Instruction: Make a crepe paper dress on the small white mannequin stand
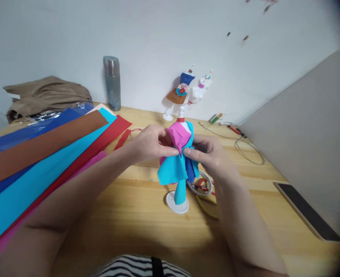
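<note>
A small white mannequin stand (177, 203) rises from the wooden table (135, 207), dressed in pink paper (179, 135) over a cyan paper skirt (173, 169) with a dark blue piece at its right. My left hand (151, 144) pinches the pink and cyan paper at the waist from the left. My right hand (207, 154) pinches the same spot from the right, fingertips almost meeting the left ones.
Long sheets of coloured paper (37, 161) lie at the left. A grey flask (112, 82), brown cloth (47, 94) and two dressed mini mannequins (187, 92) line the wall. A tape roll (202, 184) and tools lie behind the stand, a cable (249, 148) and phone (305, 209) at the right.
</note>
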`<state>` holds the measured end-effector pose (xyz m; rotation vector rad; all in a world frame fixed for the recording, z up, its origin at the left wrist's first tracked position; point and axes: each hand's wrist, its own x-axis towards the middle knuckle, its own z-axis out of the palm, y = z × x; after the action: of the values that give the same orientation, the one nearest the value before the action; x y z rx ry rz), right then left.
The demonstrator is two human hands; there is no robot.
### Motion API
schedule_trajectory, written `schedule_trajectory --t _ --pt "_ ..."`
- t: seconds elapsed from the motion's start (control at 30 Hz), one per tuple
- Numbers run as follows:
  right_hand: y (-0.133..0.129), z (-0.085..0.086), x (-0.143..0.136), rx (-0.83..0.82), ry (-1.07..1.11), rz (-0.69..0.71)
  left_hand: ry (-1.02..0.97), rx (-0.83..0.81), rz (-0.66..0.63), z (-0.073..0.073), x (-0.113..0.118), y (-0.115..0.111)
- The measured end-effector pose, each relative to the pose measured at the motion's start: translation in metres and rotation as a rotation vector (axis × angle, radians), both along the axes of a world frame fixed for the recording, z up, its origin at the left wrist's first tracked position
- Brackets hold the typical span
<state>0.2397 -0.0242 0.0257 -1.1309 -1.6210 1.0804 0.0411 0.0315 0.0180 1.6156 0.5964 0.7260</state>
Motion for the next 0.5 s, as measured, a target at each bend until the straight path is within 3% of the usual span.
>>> schedule_trajectory --t 0.23,0.37,0.5 --pt "0.004 -0.011 0.004 0.042 0.12 -0.038 -0.04 -0.031 0.066 -0.001 0.007 -0.001" --pt "0.005 -0.017 0.005 0.058 0.212 0.021 -0.015 0.057 0.149 0.0 0.006 -0.003" --pt "0.003 -0.018 0.001 0.075 0.257 -0.021 -0.024 0.177 0.193 0.002 0.003 -0.005"
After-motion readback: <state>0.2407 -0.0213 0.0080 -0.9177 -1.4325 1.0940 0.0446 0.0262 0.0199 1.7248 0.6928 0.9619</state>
